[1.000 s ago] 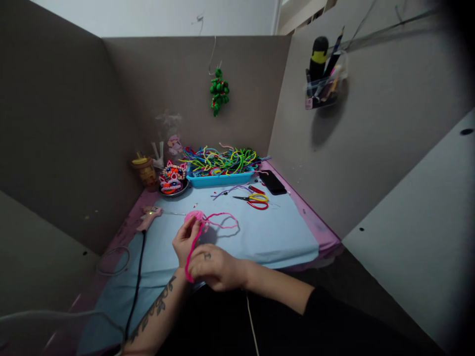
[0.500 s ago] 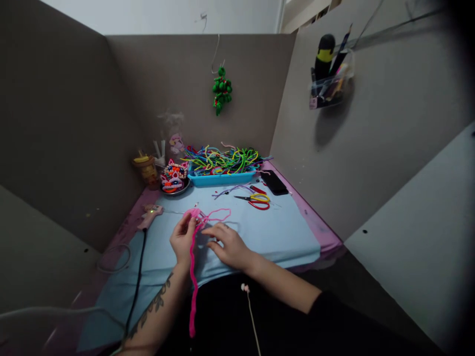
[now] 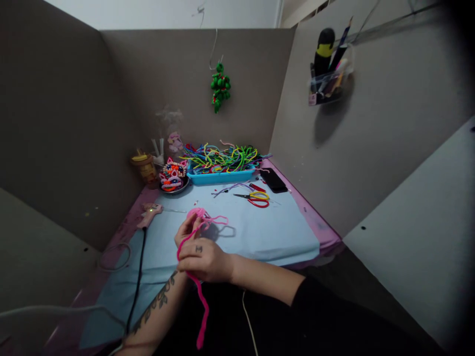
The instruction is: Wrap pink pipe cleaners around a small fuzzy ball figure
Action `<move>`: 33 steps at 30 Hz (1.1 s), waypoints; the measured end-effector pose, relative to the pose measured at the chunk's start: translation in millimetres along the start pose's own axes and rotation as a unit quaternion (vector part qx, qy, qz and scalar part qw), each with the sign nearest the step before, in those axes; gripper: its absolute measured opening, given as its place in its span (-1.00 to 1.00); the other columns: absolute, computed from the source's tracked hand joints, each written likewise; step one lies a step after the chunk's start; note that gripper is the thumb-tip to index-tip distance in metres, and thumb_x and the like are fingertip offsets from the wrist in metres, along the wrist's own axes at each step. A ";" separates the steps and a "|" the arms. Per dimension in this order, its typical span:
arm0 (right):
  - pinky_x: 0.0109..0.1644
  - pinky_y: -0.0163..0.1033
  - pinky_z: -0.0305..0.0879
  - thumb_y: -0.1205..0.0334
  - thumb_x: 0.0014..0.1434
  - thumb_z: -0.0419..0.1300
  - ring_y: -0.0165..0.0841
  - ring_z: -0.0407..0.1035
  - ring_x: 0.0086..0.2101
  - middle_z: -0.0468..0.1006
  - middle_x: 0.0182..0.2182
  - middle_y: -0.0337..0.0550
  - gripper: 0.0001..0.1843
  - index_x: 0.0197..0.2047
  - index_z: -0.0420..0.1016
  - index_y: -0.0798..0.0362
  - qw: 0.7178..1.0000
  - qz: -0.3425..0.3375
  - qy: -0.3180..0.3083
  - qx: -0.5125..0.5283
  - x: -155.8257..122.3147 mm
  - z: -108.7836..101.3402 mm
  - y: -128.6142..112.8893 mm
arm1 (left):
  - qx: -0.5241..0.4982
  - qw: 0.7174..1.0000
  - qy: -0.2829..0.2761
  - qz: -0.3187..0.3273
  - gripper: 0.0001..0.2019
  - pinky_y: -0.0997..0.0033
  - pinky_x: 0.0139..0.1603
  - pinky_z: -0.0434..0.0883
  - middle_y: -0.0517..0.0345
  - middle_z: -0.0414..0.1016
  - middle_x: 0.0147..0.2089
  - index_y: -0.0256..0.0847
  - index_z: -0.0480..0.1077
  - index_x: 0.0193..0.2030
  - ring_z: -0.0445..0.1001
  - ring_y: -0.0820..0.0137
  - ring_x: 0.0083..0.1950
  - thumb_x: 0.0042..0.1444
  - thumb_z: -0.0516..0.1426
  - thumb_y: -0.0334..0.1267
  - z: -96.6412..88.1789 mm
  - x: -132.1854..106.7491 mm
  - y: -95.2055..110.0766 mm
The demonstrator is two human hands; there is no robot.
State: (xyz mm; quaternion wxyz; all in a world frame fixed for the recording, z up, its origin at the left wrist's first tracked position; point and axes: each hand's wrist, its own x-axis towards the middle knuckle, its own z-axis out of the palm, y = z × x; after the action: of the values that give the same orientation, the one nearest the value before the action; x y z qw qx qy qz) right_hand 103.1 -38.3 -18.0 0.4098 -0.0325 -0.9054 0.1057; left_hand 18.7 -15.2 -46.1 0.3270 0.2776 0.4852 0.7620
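Note:
Above the blue cloth my left hand [image 3: 185,230] is closed in a pinch on a bundle of pink pipe cleaners [image 3: 196,212], with a light pink loop sticking out to the right. From that bundle a long hot-pink pipe cleaner [image 3: 204,311] curves down past my wrist, its end dangling over my lap. My right hand [image 3: 210,260] crosses in front of my left wrist, fingers closed around the middle of this long strand. The palm side of my right hand and part of the left one are hidden.
Behind my hands lie scissors [image 3: 259,199], a small red tool [image 3: 257,188] and purple pipe cleaners. A blue tray [image 3: 222,177] heaped with pipe cleaners stands at the back. A black phone [image 3: 274,180] lies right, a corded pink glue gun [image 3: 150,215] left, near a bowl [image 3: 174,190] of finished pieces.
My right hand has moved left and closed around the long pink pipe cleaner, which now bows to the left. My left hand still pinches the bundle. The view has tilted slightly.

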 end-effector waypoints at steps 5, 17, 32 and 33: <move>0.06 -0.43 0.34 0.41 0.28 0.03 -0.47 0.48 -0.10 0.62 -0.20 -0.07 -0.77 -0.22 0.52 0.11 0.926 -0.097 -0.189 0.311 9.0 -35.9 -24.7 | 0.022 1.000 -0.016 -0.007 -0.53 0.44 -0.33 0.45 0.03 0.61 -0.33 -0.32 0.55 -0.09 0.53 0.41 -0.40 -0.13 0.36 -0.08 -1.2 5.8 0.6; -0.36 -0.34 0.32 0.27 0.19 0.15 -0.46 0.28 -0.46 0.39 -0.30 -0.23 -0.21 0.39 -0.14 -0.04 0.868 0.343 0.347 0.090 -39.0 -42.4 29.8 | -0.036 0.998 -0.039 -0.030 -0.49 0.43 -0.31 0.47 0.04 0.60 -0.31 -0.32 0.52 -0.08 0.53 0.42 -0.38 -0.17 0.39 -0.09 -0.9 6.1 7.0; -0.26 -0.26 0.38 0.32 0.14 0.18 -0.39 0.43 -0.40 0.52 -0.46 -0.20 -0.89 -0.36 0.56 0.05 0.872 0.375 0.292 0.116 -38.5 -45.8 27.4 | -0.019 0.997 -0.067 -0.041 -0.52 0.40 -0.27 0.48 0.02 0.63 -0.31 -0.29 0.55 -0.13 0.57 0.38 -0.36 -0.21 0.40 -0.10 -0.8 -1.2 15.5; -0.30 -0.28 0.38 0.30 0.15 0.18 -0.40 0.42 -0.44 0.51 -0.48 -0.22 -0.88 -0.35 0.55 0.05 0.862 0.389 0.289 0.147 -37.5 -45.2 28.5 | -0.018 0.996 -0.074 -0.042 -0.53 0.40 -0.26 0.48 0.01 0.63 -0.29 -0.28 0.55 -0.12 0.57 0.38 -0.35 -0.19 0.40 -0.10 -1.6 -0.4 13.0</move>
State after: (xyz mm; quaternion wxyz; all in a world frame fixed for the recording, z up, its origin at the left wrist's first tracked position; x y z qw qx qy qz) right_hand 161.0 -8.5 -22.9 0.5789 -0.3507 -0.6339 0.3742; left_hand 14.7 -20.6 -34.7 0.3987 0.3064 0.4574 0.7334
